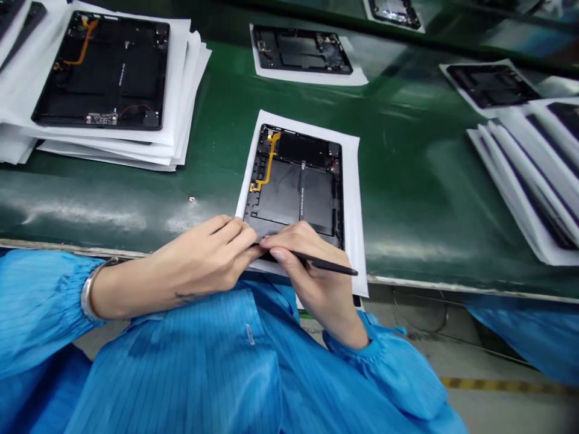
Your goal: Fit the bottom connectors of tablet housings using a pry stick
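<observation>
An opened tablet housing [289, 193] lies on a white sheet [353, 181] at the bench's front edge. Inside it show an orange flex cable [270, 160] on the left and dark, flat battery panels. My right hand [312, 259] grips a slim black pen-like tool [332, 265], its working tip hidden at the tablet's near edge. Close beside it, my left hand [217, 253] has its fingers curled and pressed together at the near left corner of the housing. What those fingers pinch, if anything, is hidden.
A stack of white sheets [181, 144] at the left carries another open tablet housing [104, 72]. Behind my work lies a further housing [303, 51] on its sheet. Interleaved units [529, 181] are piled at the right on the green bench surface [407, 181].
</observation>
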The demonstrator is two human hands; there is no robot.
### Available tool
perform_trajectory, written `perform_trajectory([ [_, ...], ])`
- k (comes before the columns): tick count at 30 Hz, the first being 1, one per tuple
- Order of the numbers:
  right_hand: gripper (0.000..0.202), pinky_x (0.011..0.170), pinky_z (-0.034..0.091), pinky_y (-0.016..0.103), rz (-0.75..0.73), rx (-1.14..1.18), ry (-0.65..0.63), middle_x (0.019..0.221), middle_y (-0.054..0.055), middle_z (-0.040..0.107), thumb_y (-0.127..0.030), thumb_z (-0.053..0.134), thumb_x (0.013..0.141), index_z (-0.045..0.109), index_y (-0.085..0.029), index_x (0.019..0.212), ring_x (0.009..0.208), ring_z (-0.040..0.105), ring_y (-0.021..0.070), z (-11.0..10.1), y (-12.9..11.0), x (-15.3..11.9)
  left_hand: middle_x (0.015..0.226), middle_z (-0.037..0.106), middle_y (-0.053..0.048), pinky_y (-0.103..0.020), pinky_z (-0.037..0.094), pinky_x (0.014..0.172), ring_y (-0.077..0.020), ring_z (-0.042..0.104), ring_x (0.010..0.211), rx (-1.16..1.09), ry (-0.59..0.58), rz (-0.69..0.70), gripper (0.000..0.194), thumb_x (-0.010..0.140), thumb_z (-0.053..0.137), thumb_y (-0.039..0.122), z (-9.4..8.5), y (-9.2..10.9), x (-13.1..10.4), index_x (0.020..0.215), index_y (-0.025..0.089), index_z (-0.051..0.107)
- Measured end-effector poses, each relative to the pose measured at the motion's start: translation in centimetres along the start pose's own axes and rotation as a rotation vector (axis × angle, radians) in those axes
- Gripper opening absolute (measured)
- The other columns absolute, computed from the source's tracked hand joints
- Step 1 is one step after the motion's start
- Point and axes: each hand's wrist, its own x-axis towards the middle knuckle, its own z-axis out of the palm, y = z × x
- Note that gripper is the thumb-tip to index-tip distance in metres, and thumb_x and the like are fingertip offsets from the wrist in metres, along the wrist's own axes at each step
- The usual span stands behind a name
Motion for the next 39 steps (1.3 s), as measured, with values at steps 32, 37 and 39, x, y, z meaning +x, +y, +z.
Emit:
perform_trajectory([
  [32,0.015,0.082,0.054,0.037,-0.037,-0.193,-0.058,0.090,0.004,0.069,-0.008,0.059,0.094,0.065,-0.019,0.101,0.085,0.063,0.0172,-3.1,-0.3,-2.8,0.102,0.075,-0.014,-0.035,0.057,0.074,-0.0264,0.073,0.089,-0.101,0.269,0.062,0.025,0.095,0.049,0.003,-0.1,-0.2,1.1,0.111,0.001,0.069],
  [37,0.013,0.077,0.054,0.036,-0.144,-0.368,-0.176,0.085,0.006,0.069,-0.009,0.059,0.093,0.063,-0.016,0.103,0.083,0.062,0.0188,-2.9,-1.0,-3.1,0.108,0.074,-0.018,-0.039,0.057,0.080,-0.0290,0.072,0.096,-0.085,0.255,0.057,0.027,0.093,0.053,0.005,0.2,0.4,0.7,0.116,-0.001,0.067],
  [39,0.015,0.076,0.055,0.035,-0.136,-0.319,-0.136,0.086,0.005,0.069,-0.007,0.059,0.093,0.064,-0.017,0.104,0.083,0.063,0.0186,-2.8,-0.8,-3.3,0.109,0.074,-0.017,-0.038,0.058,0.084,-0.0275,0.071,0.098,-0.138,0.249,0.046,0.028,0.094,0.051,0.005,0.5,0.3,0.3,0.117,0.001,0.066],
])
